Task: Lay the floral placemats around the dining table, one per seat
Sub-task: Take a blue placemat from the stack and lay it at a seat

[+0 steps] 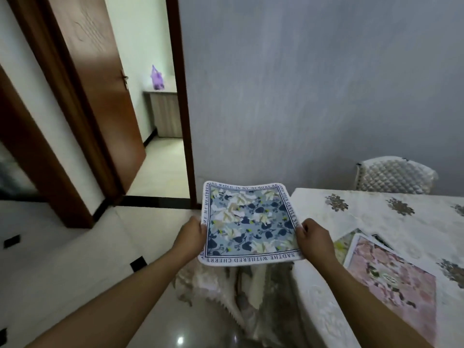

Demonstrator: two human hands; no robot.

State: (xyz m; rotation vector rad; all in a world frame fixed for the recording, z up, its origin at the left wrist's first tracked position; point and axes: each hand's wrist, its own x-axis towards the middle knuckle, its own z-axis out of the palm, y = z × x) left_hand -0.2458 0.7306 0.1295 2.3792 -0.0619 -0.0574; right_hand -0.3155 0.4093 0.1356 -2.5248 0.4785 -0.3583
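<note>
Two hands hold one blue floral placemat (248,223) in the air, off the left end of the bench (391,222), above the floor (62,272) and the hanging tablecloth drape (251,292). The bench lies to the right of the mat, its corner just beside the mat's right edge. A chair (395,175) with a quilted cover stands at the far side, well apart from the hands. A pink placemat (394,280) already lies on the near right part of the bench, with another partly under it. The far left stretch of the bench top is bare, so there is room to set the mat there. The mat is nearly flat and near square, with no clear long axis. Left hand (192,233) pinches the left edge and right hand (313,237) pinches the right edge; fingers are closed on the mat, thumbs on top. Right hand is nearer the bench. The likely move is a shift right and down over the bench edge.
</note>
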